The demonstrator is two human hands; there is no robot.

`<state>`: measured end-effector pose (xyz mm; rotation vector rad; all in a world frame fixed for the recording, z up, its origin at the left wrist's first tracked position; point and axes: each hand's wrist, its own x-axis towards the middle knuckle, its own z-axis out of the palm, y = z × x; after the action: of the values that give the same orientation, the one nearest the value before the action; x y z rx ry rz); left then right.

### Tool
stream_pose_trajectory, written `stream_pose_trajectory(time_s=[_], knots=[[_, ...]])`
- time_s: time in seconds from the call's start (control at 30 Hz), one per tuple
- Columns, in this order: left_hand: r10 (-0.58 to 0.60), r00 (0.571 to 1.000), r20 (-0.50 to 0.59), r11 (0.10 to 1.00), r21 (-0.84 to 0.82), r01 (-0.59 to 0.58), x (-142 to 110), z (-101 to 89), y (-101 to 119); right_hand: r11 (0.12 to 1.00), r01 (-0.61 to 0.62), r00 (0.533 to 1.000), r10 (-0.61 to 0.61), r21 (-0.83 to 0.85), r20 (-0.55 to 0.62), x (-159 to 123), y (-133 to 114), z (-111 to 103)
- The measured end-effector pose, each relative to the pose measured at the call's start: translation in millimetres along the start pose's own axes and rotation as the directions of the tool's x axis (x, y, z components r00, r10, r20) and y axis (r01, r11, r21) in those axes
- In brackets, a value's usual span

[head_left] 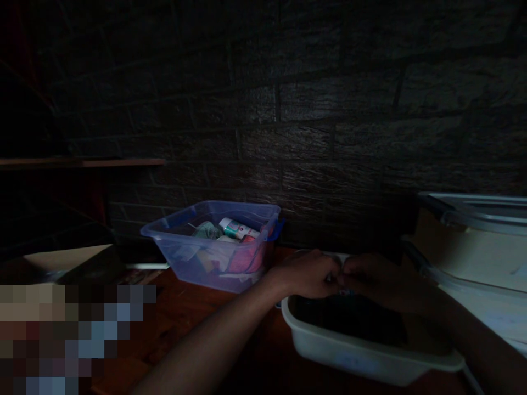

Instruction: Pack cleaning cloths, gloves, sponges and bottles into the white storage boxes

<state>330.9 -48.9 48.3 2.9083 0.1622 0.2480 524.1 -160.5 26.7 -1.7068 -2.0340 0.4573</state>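
Note:
My left hand (313, 274) is closed, fingers curled, over the far rim of a white tub (354, 351). Close against it, my right hand (373, 278) is also closed, and the fingertips of both hands meet. A small pale item (346, 292) shows just under the fingers, too dark and small to name. The inside of the tub lies in deep shadow. To the left of my left hand stands a translucent purple plastic bin (177, 255) holding a white and green tube (239, 229), a pink item (246, 258) and other bits.
Stacked clear-lidded containers (481, 249) stand at the right. An open cardboard box (88, 263) sits at the left, below a wooden shelf (82, 163). Behind everything rises a dark brick wall (263, 109). The wooden table (164, 318) carries the bins; the lower left corner is pixelated.

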Motion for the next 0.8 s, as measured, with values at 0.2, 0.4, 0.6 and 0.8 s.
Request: stream_pose_trajectory(time_s=[0.2, 0.4, 0.6, 0.8], knots=[[0.014, 1.0, -0.023, 1.0, 0.015, -0.014, 1, 2.6, -2, 0.999, -0.035, 0.999, 0.035, -0.015, -0.004, -1, -8, -3], [0.012, 1.0, -0.022, 0.998, 0.056, -0.01, 0, 1.7, -1, 0.999, -0.016, 1.0, 0.015, -0.029, -0.023, -2, -7, -1], [-0.011, 1.0, -0.025, 0.999, 0.051, 0.012, 1, 2.9, -2, 0.999, 0.007, 1.0, -0.008, -0.031, -0.03, -1, -2, 2], [0.01, 0.999, -0.035, 1.0, -0.015, -0.01, 3, 6.7, -7, 0.999, 0.034, 0.999, -0.034, -0.012, -0.042, 2, 2, 3]])
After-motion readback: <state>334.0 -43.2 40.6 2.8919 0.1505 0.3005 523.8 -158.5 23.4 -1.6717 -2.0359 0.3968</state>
